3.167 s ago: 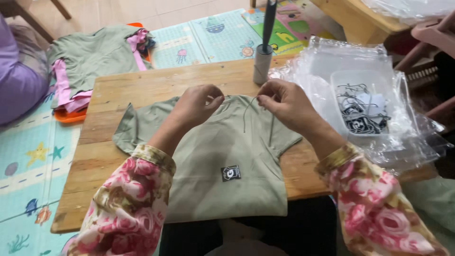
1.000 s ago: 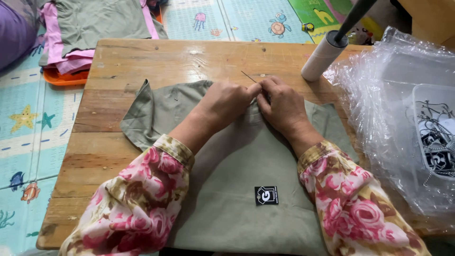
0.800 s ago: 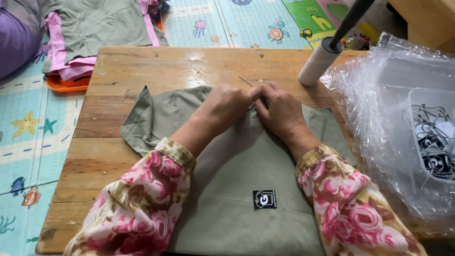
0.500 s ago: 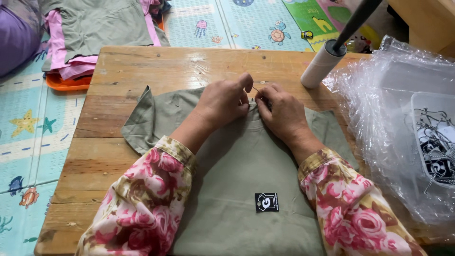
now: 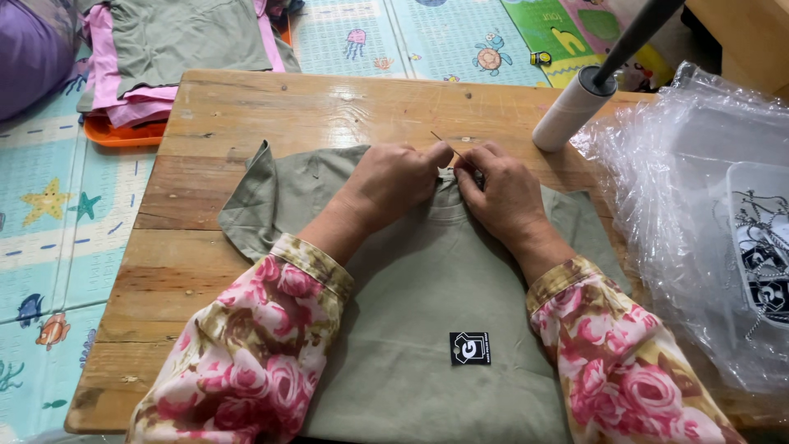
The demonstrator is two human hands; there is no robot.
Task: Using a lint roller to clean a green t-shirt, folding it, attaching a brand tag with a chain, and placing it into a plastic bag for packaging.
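Your left hand (image 5: 393, 182) and right hand (image 5: 503, 193) meet at the neck of the olive shirt (image 5: 427, 304), fingers curled and pinching the collar fabric between them; a thin thread or stick (image 5: 441, 141) pokes out from the pinch toward 11 o'clock. At 1 o'clock from your hands a lint roller (image 5: 573, 108) lies on the wooden table (image 5: 246, 107), near but not touching. At 3 o'clock a heap of clear plastic bags (image 5: 699, 214) covers the table edge. At 10 o'clock, off the table, folded clothes (image 5: 181, 41) rest on an orange tray (image 5: 123, 134). The shirt lies flat, its long axis running from 6 to 12 o'clock, neck at 12, with a small black label (image 5: 469, 348) near the hem.
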